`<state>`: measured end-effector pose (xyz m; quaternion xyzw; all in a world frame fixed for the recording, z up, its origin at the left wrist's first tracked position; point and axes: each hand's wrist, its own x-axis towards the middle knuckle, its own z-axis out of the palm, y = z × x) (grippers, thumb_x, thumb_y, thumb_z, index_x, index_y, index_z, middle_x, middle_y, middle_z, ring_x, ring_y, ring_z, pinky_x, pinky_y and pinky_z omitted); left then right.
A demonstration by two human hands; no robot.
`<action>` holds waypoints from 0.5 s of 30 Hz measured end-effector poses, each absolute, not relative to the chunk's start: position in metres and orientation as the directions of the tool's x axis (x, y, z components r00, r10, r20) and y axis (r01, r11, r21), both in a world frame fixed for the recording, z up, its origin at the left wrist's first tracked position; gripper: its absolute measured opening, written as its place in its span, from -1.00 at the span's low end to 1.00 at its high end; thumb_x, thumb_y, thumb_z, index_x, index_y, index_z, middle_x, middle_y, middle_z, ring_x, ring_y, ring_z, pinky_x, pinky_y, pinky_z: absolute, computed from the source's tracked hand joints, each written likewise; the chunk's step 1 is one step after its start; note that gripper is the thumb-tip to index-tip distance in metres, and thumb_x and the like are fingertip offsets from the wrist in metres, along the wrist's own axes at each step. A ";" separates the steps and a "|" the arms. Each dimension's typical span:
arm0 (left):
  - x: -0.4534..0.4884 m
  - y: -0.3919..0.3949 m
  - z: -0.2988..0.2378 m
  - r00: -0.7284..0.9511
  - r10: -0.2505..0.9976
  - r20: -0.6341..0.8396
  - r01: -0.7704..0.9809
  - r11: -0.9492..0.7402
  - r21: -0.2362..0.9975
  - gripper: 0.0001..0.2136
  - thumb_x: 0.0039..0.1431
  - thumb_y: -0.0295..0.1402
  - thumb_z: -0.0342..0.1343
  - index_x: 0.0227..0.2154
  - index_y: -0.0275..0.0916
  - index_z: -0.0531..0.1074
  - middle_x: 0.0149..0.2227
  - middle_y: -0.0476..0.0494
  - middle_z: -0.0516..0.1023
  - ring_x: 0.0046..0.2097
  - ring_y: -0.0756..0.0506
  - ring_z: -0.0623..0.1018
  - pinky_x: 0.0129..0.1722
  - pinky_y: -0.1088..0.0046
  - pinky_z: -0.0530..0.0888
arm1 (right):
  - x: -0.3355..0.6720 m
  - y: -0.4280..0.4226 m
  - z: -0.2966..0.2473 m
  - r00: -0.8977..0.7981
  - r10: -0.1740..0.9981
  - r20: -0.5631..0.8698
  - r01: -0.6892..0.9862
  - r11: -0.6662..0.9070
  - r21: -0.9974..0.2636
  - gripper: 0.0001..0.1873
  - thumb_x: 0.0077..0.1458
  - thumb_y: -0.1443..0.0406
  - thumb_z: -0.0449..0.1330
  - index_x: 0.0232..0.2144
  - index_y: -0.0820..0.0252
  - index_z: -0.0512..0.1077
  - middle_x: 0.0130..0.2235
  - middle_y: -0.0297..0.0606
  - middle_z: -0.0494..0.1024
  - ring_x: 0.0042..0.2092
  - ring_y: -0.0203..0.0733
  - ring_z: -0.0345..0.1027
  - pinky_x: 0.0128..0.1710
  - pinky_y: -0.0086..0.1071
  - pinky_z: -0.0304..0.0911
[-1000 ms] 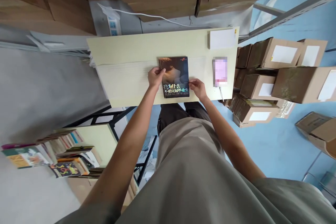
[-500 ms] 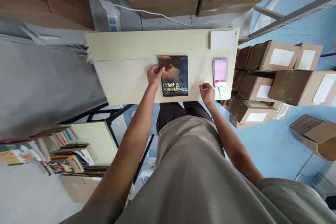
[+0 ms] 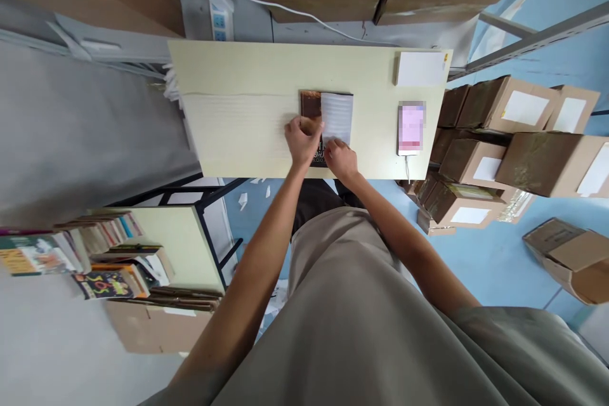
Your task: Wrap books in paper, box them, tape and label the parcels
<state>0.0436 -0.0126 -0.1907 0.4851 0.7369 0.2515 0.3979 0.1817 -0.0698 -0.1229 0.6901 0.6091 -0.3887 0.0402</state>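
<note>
Head view: both hands (image 3: pixel 303 139) (image 3: pixel 341 158) touch a rectangular, pale-paged paperback (image 3: pixel 337 115).

Loose grey-olive top (image 3: pixel 352 292) with wide, short sleeves (image 3: pixel 518 336), above dark trousers (image 3: pixel 311 202).

Soft light on the left hand (image 3: pixel 304 139) here | grey surface (image 3: pixel 95 139) leftward shadowed | phone (image 3: pixel 411 127) rightward pixelated | edges stretched
</note>
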 end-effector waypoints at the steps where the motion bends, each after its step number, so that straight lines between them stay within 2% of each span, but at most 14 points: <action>1: 0.050 -0.020 -0.186 -0.240 0.907 -0.345 0.561 0.420 0.714 -0.30 0.22 0.12 0.56 0.22 -0.20 0.49 0.29 -0.50 0.57 0.49 -0.51 0.44 0.53 -0.15 0.40 | 0.181 -0.070 -0.127 -0.046 0.809 -0.585 0.856 -0.270 -0.440 -0.72 0.59 0.37 0.05 0.09 0.15 0.56 0.21 0.08 0.68 0.25 0.16 0.57 0.12 -0.10 0.52; 4: 0.063 -0.030 -0.176 -0.316 0.862 -0.397 0.608 0.505 0.612 -0.15 0.12 0.08 0.64 0.32 -0.21 0.42 0.40 -0.60 0.43 0.56 -0.66 0.29 0.53 -0.26 0.35 | 0.189 -0.075 -0.136 -0.068 0.813 -0.578 0.786 -0.312 -0.533 -0.80 0.57 0.32 0.14 -0.04 0.10 0.60 0.16 0.02 0.71 0.20 0.18 0.60 0.17 -0.02 0.54; 7: 0.064 -0.029 -0.174 -0.289 0.853 -0.436 0.582 0.517 0.627 -0.12 0.12 0.11 0.63 0.35 -0.20 0.39 0.43 -0.63 0.38 0.57 -0.71 0.23 0.52 -0.32 0.32 | 0.212 -0.077 -0.141 -0.082 0.845 -0.528 0.716 -0.318 -0.621 -0.77 0.56 0.20 0.20 -0.17 0.07 0.60 0.05 -0.06 0.74 0.10 0.12 0.62 0.20 0.01 0.55; 10: 0.056 -0.027 -0.179 -0.264 0.875 -0.407 0.564 0.482 0.671 -0.14 0.12 0.13 0.63 0.32 -0.15 0.41 0.39 -0.57 0.42 0.54 -0.68 0.27 0.52 -0.32 0.31 | 0.242 -0.063 -0.148 0.126 0.885 -0.448 0.633 -0.419 -0.651 -0.76 0.54 0.09 0.21 -0.04 0.07 0.58 0.11 -0.03 0.73 0.08 0.09 0.60 0.25 0.06 0.54; 12: 0.053 -0.027 -0.182 -0.254 0.889 -0.380 0.576 0.455 0.679 -0.18 0.14 0.14 0.61 0.31 -0.13 0.43 0.36 -0.54 0.44 0.51 -0.65 0.33 0.52 -0.29 0.32 | 0.256 -0.044 -0.156 0.281 0.843 -0.459 0.553 -0.533 -0.641 -0.69 0.48 0.04 0.28 0.06 0.10 0.54 0.14 0.02 0.72 0.06 0.08 0.62 0.26 0.07 0.55; 13: 0.052 -0.028 -0.183 -0.251 0.894 -0.371 0.585 0.446 0.678 -0.19 0.16 0.15 0.60 0.30 -0.13 0.44 0.35 -0.53 0.45 0.50 -0.63 0.35 0.52 -0.27 0.33 | 0.260 -0.032 -0.161 0.326 0.808 -0.490 0.516 -0.587 -0.625 -0.64 0.45 0.01 0.33 0.06 0.11 0.53 0.11 0.02 0.73 0.05 0.07 0.63 0.26 0.06 0.56; 15: 0.052 -0.029 -0.182 -0.254 0.895 -0.366 0.597 0.443 0.669 -0.21 0.20 0.18 0.56 0.31 -0.15 0.45 0.35 -0.53 0.46 0.50 -0.62 0.36 0.52 -0.26 0.34 | 0.261 -0.010 -0.169 0.358 0.738 -0.572 0.470 -0.671 -0.573 -0.63 0.38 -0.03 0.40 -0.06 0.11 0.53 -0.05 -0.04 0.75 0.01 0.06 0.64 0.21 0.00 0.58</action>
